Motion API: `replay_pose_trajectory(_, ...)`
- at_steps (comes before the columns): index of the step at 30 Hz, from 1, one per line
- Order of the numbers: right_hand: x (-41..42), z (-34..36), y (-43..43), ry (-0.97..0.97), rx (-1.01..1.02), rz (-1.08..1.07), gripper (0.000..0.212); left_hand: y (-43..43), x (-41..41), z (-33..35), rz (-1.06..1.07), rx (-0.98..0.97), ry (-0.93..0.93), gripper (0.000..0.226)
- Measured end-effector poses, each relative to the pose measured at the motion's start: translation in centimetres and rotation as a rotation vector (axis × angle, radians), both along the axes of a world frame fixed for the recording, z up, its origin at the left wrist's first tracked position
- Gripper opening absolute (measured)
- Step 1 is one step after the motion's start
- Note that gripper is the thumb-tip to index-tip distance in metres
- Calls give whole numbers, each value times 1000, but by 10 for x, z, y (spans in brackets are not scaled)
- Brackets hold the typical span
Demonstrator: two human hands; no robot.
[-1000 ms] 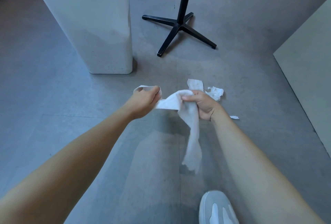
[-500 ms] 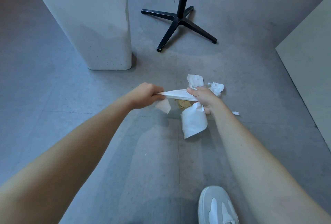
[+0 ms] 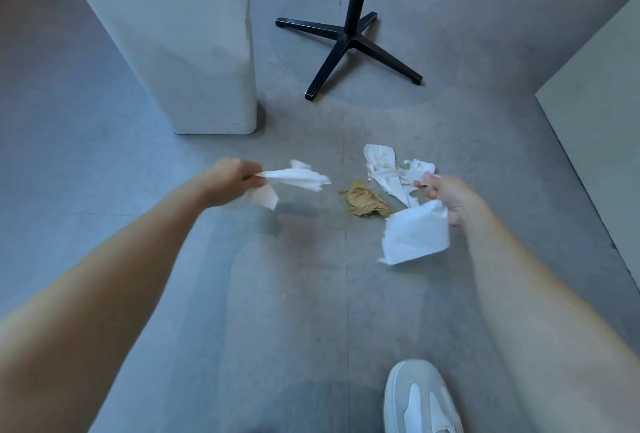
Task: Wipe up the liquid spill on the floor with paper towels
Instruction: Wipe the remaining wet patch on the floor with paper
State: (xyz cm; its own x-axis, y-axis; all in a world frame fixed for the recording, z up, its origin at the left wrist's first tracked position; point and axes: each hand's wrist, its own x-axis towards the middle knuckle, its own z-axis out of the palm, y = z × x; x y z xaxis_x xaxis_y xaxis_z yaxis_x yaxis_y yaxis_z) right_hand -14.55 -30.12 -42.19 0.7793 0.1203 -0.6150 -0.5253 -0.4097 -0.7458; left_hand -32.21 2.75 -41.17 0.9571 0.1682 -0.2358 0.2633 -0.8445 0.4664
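My left hand [image 3: 230, 180] pinches a torn white piece of paper towel [image 3: 294, 179] above the grey floor. My right hand [image 3: 446, 195] grips a second, larger white piece of paper towel [image 3: 415, 235] that hangs below it. Between the hands, a brown soaked wad of paper [image 3: 365, 203] lies on the floor. Just behind it lie crumpled white paper towels [image 3: 394, 169] on a small wet patch of spill [image 3: 372, 178].
A tall white bin [image 3: 180, 51] stands at the back left. A black cross-shaped stand base [image 3: 349, 41] sits behind the spill. A pale panel [image 3: 602, 134] lies on the right. My grey shoe [image 3: 420, 398] is at the bottom edge.
The one towel stretched between both hands has torn in two. My hands have moved apart, left to the left, right to the right, uncovering the brown wad on the floor.
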Motion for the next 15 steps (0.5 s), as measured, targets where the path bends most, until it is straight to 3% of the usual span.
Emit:
replay_pose_trajectory(4, -3, 9, 6, -7, 120, -40, 26, -4, 1, -6, 177, -65, -24, 26)
replay_pose_trajectory(8, -17, 10, 55, -67, 110, 71, 57, -29, 20, -10, 402, -420, -104, 33)
replay_pose_trajectory(10, -31, 21, 77, -109, 139, 62, 44, -39, 24, -10, 437, -555, -125, 37)
replay_pose_trajectory(12, -44, 34, 95, -101, 296, -33, 26, -47, 25, -6, 440, -636, -120, 37)
replay_pose_trajectory(15, -49, 42, 110, 19, 706, -256, 30, -52, 27, -1, 439, -747, -103, 25)
